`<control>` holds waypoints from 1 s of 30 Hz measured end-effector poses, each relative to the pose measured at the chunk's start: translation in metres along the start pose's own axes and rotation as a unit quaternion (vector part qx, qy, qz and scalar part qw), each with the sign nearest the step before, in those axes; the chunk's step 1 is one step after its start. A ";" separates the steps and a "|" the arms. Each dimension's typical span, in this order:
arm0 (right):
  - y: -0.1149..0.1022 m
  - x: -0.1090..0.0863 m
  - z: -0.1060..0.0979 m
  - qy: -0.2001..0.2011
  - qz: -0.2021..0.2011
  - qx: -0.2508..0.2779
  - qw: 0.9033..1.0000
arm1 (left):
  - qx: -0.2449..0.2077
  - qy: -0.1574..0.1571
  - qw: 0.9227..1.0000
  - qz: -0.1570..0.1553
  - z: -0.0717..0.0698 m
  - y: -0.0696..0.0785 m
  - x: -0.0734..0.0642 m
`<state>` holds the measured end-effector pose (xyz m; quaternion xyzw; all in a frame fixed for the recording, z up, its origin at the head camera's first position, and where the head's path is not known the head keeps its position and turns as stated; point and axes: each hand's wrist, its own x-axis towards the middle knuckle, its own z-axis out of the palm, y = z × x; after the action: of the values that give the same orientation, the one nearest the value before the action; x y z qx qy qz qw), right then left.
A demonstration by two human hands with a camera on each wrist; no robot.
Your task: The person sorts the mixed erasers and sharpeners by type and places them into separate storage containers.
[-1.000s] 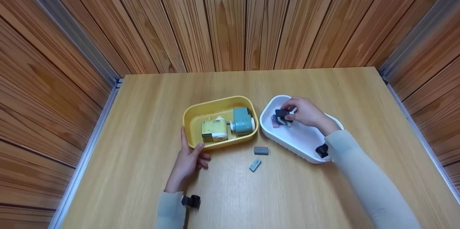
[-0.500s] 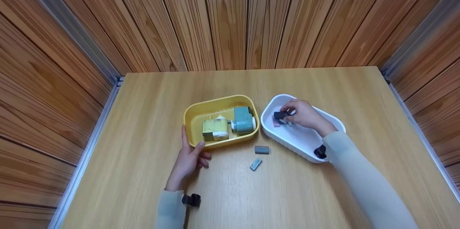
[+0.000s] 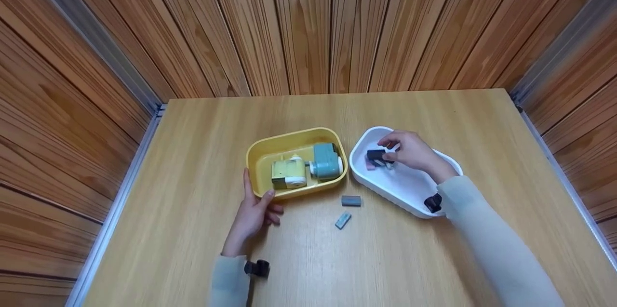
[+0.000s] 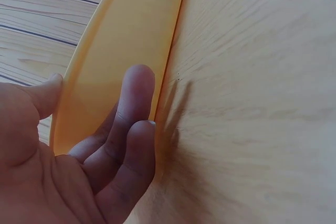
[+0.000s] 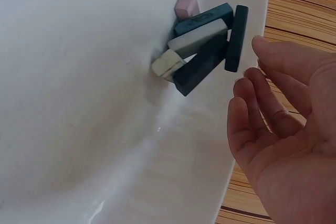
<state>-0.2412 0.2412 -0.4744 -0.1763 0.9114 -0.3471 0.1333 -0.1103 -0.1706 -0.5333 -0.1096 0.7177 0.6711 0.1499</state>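
My left hand (image 3: 251,220) holds the near-left corner of the yellow bin (image 3: 289,137), thumb at the rim. In the left wrist view, fingers (image 4: 137,95) lie along the bin's outer wall. The bin holds a yellow-green blocky device (image 3: 284,171) and a teal one (image 3: 325,162), both with white round parts. My right hand (image 3: 412,153) hovers inside the white bin (image 3: 409,191), fingers loosely bent and apart from the erasers. In the right wrist view a black eraser (image 5: 237,38) leans beside another dark one (image 5: 202,66), with teal, grey, cream and pink erasers in the pile.
On the table (image 3: 308,259), in front of the bins, lie a grey eraser (image 3: 351,201) and a small blue-grey eraser (image 3: 343,220). The two bins stand close together. Wood-panelled walls (image 3: 308,27) rise behind and at both sides.
My right hand lowered a black eraser onto the pile in the white bin, let it go and drew back slightly. The left hand and yellow bin stay nearly still.
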 end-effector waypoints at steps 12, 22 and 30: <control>-0.022 -0.010 -0.009 0.012 -0.020 -0.006 1.000 | 0.001 0.001 1.000 0.012 0.002 0.006 -0.006; -0.045 -0.022 -0.007 0.017 -0.073 -0.013 0.997 | 0.008 0.005 1.000 0.020 0.002 0.000 -0.002; -0.061 -0.038 -0.001 0.012 -0.110 -0.011 0.994 | 0.007 0.008 1.000 0.013 0.001 -0.001 -0.001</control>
<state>-0.1934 0.2145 -0.4277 -0.2733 0.8916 -0.3517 0.0814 -0.1089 -0.1696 -0.5338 -0.1048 0.7250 0.6670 0.1362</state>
